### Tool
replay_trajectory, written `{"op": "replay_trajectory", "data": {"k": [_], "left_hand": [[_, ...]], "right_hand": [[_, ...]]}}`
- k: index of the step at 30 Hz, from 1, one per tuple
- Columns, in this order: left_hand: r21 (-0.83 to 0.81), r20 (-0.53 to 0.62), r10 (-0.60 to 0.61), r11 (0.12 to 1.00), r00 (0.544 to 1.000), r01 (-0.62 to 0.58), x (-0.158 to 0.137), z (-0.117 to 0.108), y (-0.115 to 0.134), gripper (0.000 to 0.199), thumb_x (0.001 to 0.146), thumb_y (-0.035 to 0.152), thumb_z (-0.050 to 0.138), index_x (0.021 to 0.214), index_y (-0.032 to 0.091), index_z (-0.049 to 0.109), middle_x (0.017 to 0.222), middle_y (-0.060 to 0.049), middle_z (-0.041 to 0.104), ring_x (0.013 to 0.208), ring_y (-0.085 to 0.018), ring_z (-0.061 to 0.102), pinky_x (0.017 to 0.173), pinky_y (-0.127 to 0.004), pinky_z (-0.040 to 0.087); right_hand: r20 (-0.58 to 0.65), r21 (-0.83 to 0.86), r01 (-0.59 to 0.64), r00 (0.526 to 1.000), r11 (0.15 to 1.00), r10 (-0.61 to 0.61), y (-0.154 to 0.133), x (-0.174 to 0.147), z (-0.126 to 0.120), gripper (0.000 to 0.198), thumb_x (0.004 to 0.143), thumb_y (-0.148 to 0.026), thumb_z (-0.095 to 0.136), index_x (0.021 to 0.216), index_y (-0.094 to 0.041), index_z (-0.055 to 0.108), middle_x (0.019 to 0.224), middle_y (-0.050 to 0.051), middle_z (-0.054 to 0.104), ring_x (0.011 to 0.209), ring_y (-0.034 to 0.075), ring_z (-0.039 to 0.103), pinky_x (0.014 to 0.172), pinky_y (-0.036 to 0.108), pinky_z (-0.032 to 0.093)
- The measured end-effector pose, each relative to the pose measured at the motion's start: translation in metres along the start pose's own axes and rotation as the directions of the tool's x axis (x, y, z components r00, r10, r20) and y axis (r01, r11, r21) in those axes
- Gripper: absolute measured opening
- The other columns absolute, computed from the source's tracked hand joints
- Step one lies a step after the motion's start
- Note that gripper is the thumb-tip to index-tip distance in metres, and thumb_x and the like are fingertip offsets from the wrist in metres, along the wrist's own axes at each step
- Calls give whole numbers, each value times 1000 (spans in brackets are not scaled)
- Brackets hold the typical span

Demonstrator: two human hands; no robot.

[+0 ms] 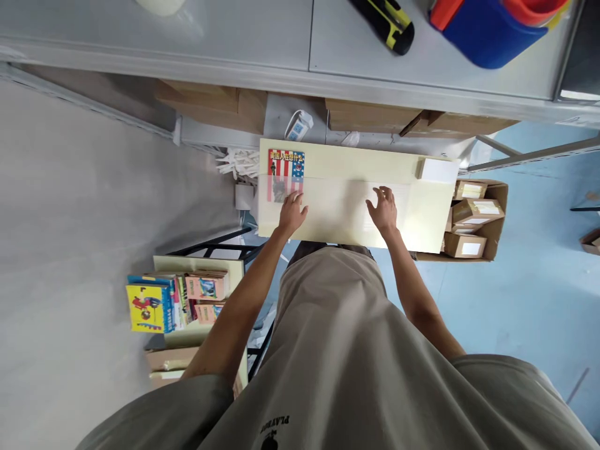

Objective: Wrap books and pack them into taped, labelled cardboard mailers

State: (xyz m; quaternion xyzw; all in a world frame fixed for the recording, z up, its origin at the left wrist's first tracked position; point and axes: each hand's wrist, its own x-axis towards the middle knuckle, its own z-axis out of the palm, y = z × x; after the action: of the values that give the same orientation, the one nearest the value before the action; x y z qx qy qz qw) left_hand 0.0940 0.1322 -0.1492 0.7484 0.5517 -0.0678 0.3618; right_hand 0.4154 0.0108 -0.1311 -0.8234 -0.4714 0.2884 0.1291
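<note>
A book point(286, 164) with a red-striped, starred cover lies at the left end of a pale yellow board point(424, 215). A thin translucent sheet point(328, 209) stretches along the board and covers the book's lower part. My left hand point(292, 214) rests by the book's lower right corner, on or just over the sheet, thumb and fingers apart. Toward the sheet's right part, my right hand point(383, 210) hovers or touches lightly, its fingers bent but apart, nothing visible in them. Whether either fingertip presses the sheet, I cannot tell.
A small white box point(438, 170) sits at the board's right end. Beyond it stands a carton point(500, 212) of smaller boxes. A grey shelf point(234, 37) overhead bears a yellow-black cutter point(391, 28) and a blue tape dispenser point(487, 37). Books point(150, 308) stand on a rack lower left.
</note>
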Motion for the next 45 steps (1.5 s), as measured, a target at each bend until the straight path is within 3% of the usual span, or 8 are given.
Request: {"op": "replay_trajectory", "data": {"k": [8,22,25,31,36,41,43,45], "left_hand": [[-82,-117,332,936,936,-342,36,-38,86,45,112,18,57,154,15,74,161,-19,75,155,-34,66,141,-54,48],[-22,-393,747,576,536,-817,60,-62,373,40,123,31,55,160,26,70,162,-14,75,156,-28,71,135,-48,58],[-2,-439,758,536,482,-844,83,-69,418,39,126,39,57,161,26,70,166,-13,73,159,-29,70,137,-47,57],[61,-484,772,500,413,-864,113,-98,471,46,129,49,46,165,28,66,173,-5,69,161,-23,68,134,-39,56],[66,-542,767,446,343,-893,71,-96,418,43,127,33,49,168,29,62,166,-10,73,159,-26,69,133,-45,61],[-66,-460,543,768,702,-638,34,-34,256,38,118,26,59,152,25,74,151,-13,81,143,-28,78,129,-47,64],[-99,-365,338,913,868,-397,24,-10,184,39,110,20,62,146,22,77,149,-16,81,142,-31,78,129,-51,63],[-94,-277,107,986,955,-137,13,5,120,44,104,16,64,147,17,76,156,-22,77,154,-37,72,138,-57,55]], "right_hand": [[-247,37,139,961,990,-125,-44,9,-53,48,115,-32,58,162,-26,66,167,22,62,158,40,61,129,66,60],[-647,51,339,728,940,-227,-8,49,-260,53,126,-50,35,166,-29,63,166,18,66,163,38,60,140,70,48],[-674,69,366,703,928,-227,-3,87,-299,54,130,-53,30,161,-27,64,161,15,72,165,32,55,144,68,41],[-446,-66,447,787,892,-427,-1,159,-343,52,133,-51,30,148,-17,67,163,19,73,165,22,52,137,49,47],[-594,-83,275,758,958,-269,10,147,-331,57,132,-43,20,157,-17,64,171,23,65,167,24,53,139,57,43],[-683,18,390,677,921,-274,20,85,-259,54,129,-51,29,164,-26,61,163,19,67,162,39,59,133,76,48],[-613,73,420,734,904,-292,17,62,-205,50,128,-49,35,160,-26,64,156,20,71,154,40,65,129,74,53],[-450,121,429,827,895,-336,8,40,-141,41,125,-46,47,152,-25,70,148,19,75,144,40,70,126,68,59]]}}
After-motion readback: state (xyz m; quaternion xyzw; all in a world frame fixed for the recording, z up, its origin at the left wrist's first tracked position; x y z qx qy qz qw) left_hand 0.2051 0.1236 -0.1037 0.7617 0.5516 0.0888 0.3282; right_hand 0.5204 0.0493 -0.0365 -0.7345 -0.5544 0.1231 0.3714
